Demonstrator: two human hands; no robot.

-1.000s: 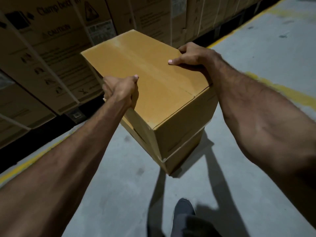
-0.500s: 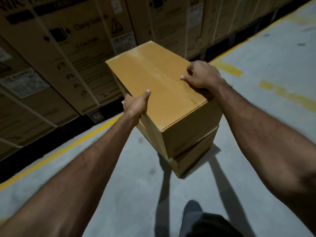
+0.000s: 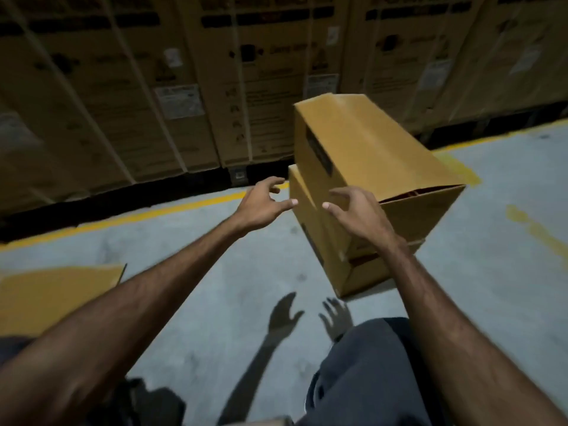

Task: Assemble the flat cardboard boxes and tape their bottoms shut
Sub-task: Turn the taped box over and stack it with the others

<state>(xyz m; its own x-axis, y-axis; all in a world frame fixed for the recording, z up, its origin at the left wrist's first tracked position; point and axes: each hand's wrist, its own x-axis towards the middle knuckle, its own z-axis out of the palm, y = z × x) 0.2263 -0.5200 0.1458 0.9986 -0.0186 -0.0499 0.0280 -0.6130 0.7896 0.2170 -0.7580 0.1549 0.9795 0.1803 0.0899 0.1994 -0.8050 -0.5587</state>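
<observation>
The scene is dim and warm-toned, darkest along the wall of tall printed brown cartons (image 3: 190, 87), whose labels are smeared by motion blur and cannot be read. Light falls from above and behind the person, throwing sharp dark shadows of both arms and spread fingers onto the grey concrete floor (image 3: 233, 290). Wide-angle distortion bends the yellow painted floor line (image 3: 147, 215) and stretches the forearms near the lower corners.

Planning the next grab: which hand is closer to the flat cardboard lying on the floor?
Left. The left hand hovers open on the side where the flat cardboard lies. The right hand, also open, is in front of the stacked boxes.
</observation>
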